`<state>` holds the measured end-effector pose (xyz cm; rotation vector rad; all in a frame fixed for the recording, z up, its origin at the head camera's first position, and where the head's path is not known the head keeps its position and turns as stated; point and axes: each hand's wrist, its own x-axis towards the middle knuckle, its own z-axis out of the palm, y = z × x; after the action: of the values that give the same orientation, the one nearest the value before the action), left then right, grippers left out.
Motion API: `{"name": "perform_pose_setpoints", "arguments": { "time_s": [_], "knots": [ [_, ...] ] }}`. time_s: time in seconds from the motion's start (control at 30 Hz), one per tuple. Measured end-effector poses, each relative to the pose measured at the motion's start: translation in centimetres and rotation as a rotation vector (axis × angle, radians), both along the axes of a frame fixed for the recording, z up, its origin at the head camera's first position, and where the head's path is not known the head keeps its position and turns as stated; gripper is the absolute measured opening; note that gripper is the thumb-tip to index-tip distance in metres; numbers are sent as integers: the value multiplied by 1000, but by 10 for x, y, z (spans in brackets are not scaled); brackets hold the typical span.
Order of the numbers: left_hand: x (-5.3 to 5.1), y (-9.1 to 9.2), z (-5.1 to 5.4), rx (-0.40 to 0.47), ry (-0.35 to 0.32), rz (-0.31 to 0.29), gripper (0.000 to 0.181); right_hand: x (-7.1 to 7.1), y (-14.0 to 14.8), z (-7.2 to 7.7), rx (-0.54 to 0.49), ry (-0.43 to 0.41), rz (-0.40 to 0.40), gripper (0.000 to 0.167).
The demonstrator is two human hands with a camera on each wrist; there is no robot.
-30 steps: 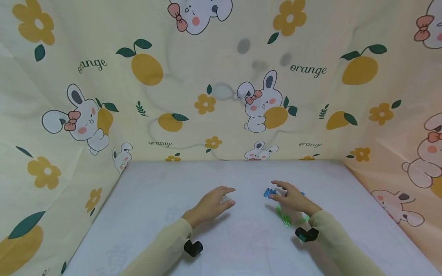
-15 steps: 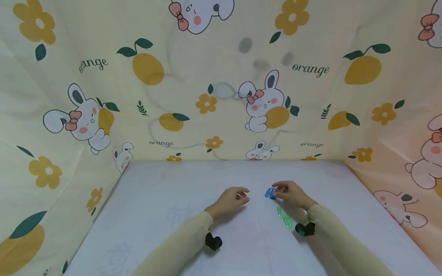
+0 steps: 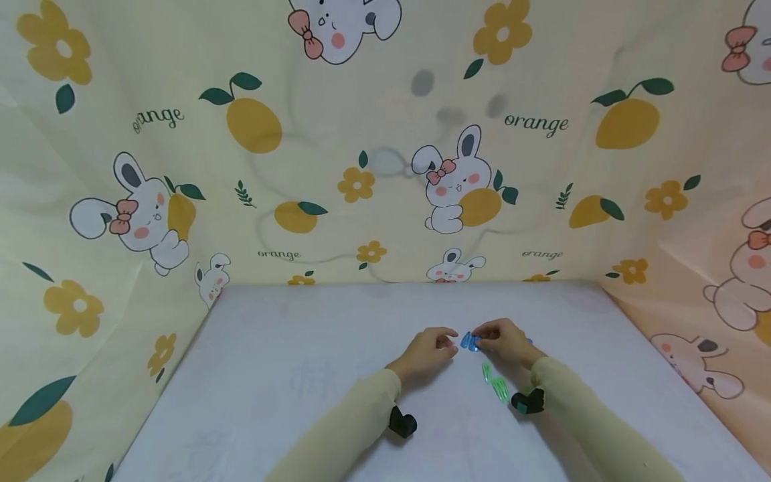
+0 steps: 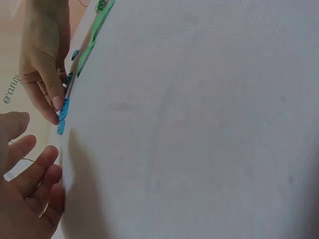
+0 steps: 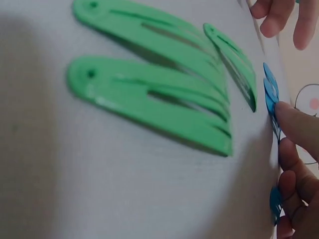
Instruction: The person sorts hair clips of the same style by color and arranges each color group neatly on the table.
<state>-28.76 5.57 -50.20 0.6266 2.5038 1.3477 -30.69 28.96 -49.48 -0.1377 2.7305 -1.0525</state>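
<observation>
Several blue snap hair clips point(image 3: 466, 341) lie side by side on the white table. My right hand point(image 3: 506, 343) pinches a blue hair clip point(image 5: 272, 102) at the right of that group, thumb against it, partly covering it. Just left of the group hovers my left hand point(image 3: 426, 353), fingers loosely bent and holding nothing; the left wrist view shows a gap between its fingertips and the blue clips point(image 4: 61, 124). Nearer to me are green snap hair clips point(image 3: 499, 388), large in the right wrist view, where two big green clips point(image 5: 154, 104) lie parallel beside a third green clip point(image 5: 234, 62).
Another blue clip point(image 5: 275, 201) lies by the right hand's lower fingers. The white tabletop point(image 3: 289, 375) ends at a patterned cloth wall point(image 3: 337, 261) behind and at both sides. A black wrist camera point(image 3: 402, 423) sits on the left sleeve.
My left hand has moved right across the table, up to the blue clips. The right hand's fingers have closed from spread to a pinch on a blue clip.
</observation>
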Motion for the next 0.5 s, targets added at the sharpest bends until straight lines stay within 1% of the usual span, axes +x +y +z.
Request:
{"name": "perform_pose_setpoints", "arguments": {
  "time_s": [0.2, 0.3, 0.4, 0.5],
  "knots": [
    [-4, 6, -7, -8, -1, 34, 39, 0, 0, -2, 1, 21, 8, 26],
    [-6, 11, -10, -21, -16, 62, 40, 1, 2, -4, -2, 28, 21, 26],
    [-8, 15, -10, -42, -20, 88, 40, 0, 3, -6, -23, 25, 23, 26],
    [-10, 19, -9, -59, 1, 107, 39, -3, 2, -6, -35, 33, 39, 25]
  ]
}}
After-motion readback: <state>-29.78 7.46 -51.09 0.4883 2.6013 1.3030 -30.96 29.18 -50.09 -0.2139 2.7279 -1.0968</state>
